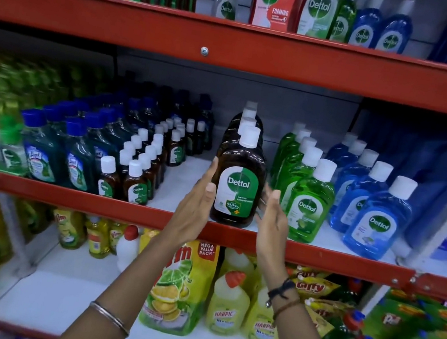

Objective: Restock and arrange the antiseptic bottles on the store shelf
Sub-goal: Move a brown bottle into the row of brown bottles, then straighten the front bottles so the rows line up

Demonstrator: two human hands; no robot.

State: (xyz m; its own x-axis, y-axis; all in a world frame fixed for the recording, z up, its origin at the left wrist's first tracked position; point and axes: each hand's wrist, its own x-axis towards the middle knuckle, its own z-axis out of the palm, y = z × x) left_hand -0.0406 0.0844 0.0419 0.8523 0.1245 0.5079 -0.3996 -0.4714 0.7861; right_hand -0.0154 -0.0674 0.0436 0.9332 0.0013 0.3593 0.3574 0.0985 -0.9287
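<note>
A large brown Dettol antiseptic bottle (237, 192) with a white cap stands upright at the front edge of the middle shelf (78, 197). It heads a row of like bottles (249, 122) running back. My left hand (195, 209) lies flat against the bottle's left side, fingers straight, thumb on its front. My right hand (272, 222) is held flat just off the bottle's right side, fingers apart. Neither hand is wrapped around the bottle.
Small brown Dettol bottles (136, 187) stand in rows left of a bare white strip of shelf (185, 180). Green bottles (309, 207) and blue bottles (375, 224) line up on the right. Dark blue-capped bottles (41, 153) stand further left. Shelves above and below hold other cleaners.
</note>
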